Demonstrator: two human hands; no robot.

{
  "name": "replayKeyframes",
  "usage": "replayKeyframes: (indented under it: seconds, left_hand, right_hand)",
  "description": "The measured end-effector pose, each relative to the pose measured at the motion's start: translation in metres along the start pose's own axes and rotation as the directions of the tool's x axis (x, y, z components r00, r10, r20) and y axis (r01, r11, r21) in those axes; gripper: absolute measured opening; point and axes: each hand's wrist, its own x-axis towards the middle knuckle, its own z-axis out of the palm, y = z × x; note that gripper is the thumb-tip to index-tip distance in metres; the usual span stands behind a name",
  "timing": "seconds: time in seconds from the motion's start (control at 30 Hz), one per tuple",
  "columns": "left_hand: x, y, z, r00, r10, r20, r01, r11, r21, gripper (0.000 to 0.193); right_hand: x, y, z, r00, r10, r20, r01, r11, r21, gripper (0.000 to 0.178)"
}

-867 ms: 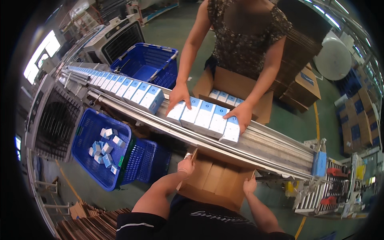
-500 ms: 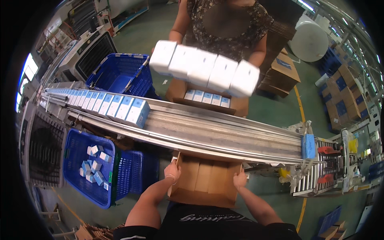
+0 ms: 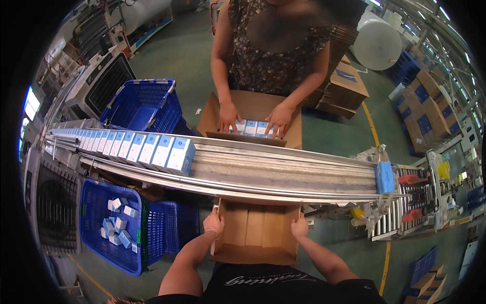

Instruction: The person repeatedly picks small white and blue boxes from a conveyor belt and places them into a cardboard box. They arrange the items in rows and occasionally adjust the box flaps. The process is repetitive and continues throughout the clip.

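An open cardboard box [image 3: 255, 252] with nothing inside is in front of me, against the near side of the conveyor [image 3: 283, 175]. My left hand [image 3: 214, 223] grips its left wall near the far corner, and my right hand [image 3: 299, 225] is closed on the right wall opposite. On the belt to the left stands a long row of small white and blue boxes [image 3: 178, 156]. Across the conveyor, a co-worker's two hands [image 3: 280, 117] press on similar boxes inside another open carton [image 3: 212, 115].
At lower left a blue basket [image 3: 87, 202] holds several loose small boxes. Another blue basket [image 3: 172, 109] stands beyond the conveyor. A blue block [image 3: 384, 177] sits at the belt's right end, by a roller section [image 3: 386, 223]. Stacked cartons [image 3: 430, 121] stand far right.
The co-worker has lowered a row of white boxes from the air into the far carton. The row on the belt has advanced slightly right. My hands keep their hold on the near box.
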Motion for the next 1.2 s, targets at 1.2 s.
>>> replayKeyframes:
  seconds: [1.2]
  left_hand:
    - [-0.049, -0.038, 0.000, 0.980, 0.020, 0.197, 0.012, 0.987, -0.160, 0.064]
  right_hand:
    - [0.009, 0.016, 0.007, 0.994, -0.103, -0.043, 0.104, 0.994, 0.013, 0.035]
